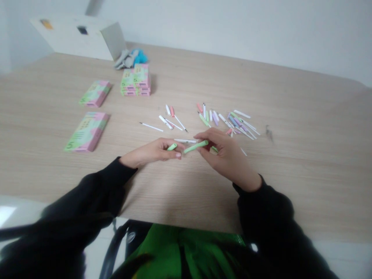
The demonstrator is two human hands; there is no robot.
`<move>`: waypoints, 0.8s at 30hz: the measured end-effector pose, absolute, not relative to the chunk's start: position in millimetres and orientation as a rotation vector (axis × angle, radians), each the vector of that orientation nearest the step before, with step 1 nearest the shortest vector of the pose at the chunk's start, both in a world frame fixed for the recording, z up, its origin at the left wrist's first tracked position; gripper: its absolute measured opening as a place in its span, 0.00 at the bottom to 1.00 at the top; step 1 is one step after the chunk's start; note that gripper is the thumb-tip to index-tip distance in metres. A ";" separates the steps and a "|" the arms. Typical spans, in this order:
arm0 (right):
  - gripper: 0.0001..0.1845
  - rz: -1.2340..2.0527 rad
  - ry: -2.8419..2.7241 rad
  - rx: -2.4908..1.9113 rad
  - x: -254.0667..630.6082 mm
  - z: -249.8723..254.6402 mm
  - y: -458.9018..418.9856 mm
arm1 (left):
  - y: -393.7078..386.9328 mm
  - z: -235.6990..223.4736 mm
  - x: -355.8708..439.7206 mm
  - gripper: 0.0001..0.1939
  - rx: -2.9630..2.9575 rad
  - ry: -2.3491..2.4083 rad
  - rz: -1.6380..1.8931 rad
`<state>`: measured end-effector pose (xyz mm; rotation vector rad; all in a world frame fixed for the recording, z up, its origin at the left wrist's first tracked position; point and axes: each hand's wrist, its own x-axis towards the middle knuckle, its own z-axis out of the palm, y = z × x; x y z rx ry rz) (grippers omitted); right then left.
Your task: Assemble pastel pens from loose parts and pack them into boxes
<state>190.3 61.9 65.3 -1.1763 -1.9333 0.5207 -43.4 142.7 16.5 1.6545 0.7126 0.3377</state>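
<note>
Near the front of the table my hands face each other, a small gap between the fingertips. My left hand (158, 150) is closed on a short green pen piece (172, 147), its far end hidden by the fingers. Between thumb and fingers my right hand (219, 151) grips a longer light green pen barrel (195, 147), tilted up to the right. A white pen part (185, 141) with dark marks shows just behind the fingertips; whether it is held or lies on the table I cannot tell. Another green piece (214, 149) shows partly by my right fingers.
Beyond my hands lie loose pen parts: white refills (151, 126), a red cap (172, 111), and a mixed pile (236, 123) of purple, green and white pieces. At left are two flat pink-green boxes (87, 131) and a stack (135, 81). Cloths (130, 58) and a white box (78, 38) stand behind.
</note>
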 end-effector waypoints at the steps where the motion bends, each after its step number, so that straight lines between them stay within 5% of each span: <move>1: 0.13 0.523 -1.918 -1.184 190.1 65.7 60.8 | 142.7 17.3 -43.8 0.18 1.662 0.719 0.339; 12: 0.10 0.639 -1.603 -1.206 208.0 55.9 62.8 | 161.6 23.1 -78.2 0.18 2.274 1.344 0.578; 24: 0.18 0.286 -1.817 -1.111 205.9 55.1 54.4 | 158.4 2.5 -70.1 0.21 2.550 1.227 0.390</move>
